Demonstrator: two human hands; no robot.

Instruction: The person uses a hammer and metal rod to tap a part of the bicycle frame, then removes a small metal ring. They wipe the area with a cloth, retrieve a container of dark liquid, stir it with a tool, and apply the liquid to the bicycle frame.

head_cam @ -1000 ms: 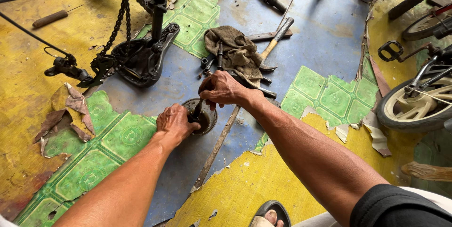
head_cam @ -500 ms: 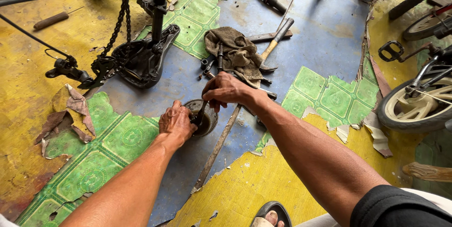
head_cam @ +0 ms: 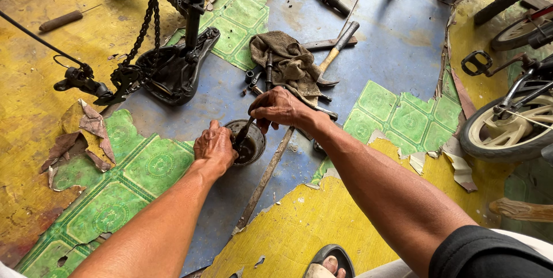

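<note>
At centre frame our left hand grips the round tin on the floor; our right hand fingers pinch a small tool dipping into it

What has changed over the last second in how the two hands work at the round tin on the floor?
Little: the right hand still dips a thin tool into the round tin, now slightly closer. The left hand keeps gripping the tin's rim. Rag, hammer and saddle lie unmoved.
</note>
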